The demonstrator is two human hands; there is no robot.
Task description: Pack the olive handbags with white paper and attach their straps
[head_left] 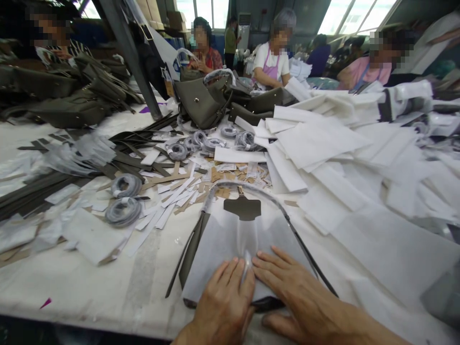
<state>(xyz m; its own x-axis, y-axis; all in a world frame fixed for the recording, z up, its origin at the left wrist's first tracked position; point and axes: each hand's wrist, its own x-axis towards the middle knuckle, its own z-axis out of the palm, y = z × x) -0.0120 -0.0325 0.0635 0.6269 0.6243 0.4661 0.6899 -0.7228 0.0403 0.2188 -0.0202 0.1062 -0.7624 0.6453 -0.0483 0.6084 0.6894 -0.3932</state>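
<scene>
Two bare hands lie on one dark olive leather handbag [194, 249], set flat at the near edge of the white-covered table [104, 297]: the left hand [224, 297] and the right hand [291, 278] rest side by side with fingers extended, grasping nothing, on the single translucent whitish sheet [219, 235] over its front, a raised ridge running up between them. The bag shows one plastic-wrapped arched handle [251, 184] and one dark olive leather tab [241, 208] with a small gold-coloured fitting. Two grey plastic-wrapped coils [123, 212] lie to the left, and about five more sit beyond the bag among white and brown paper strips [172, 203]. White padded sheets [319, 139], too many to count, crowd the right side close to the bag; long dark straps [43, 189] heap at the left. A dark slanting metal post [125, 52] blocks part of the far side, where at least five people work around more olive handbags [201, 100]. Any writing on the paper scraps is too small to read
</scene>
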